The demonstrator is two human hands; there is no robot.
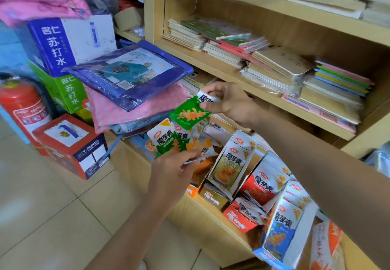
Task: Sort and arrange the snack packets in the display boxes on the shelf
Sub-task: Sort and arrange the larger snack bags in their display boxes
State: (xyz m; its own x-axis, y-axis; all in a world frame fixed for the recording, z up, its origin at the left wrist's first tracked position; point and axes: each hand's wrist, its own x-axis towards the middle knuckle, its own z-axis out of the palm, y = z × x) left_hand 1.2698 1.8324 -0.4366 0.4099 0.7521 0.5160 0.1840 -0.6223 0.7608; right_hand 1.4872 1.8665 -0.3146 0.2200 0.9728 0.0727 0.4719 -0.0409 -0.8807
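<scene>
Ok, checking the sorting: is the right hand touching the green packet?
Touching. The head view shows the right hand pinching the green packet at its white end.

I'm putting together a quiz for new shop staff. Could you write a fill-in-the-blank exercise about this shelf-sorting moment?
1. The right hand pinches one packet coloured ___.
2. The left hand holds several packets, green and ___.
3. Between the yellow display box and the blue display box stands a ___ display box.
Missing words: green; orange; red.
</scene>
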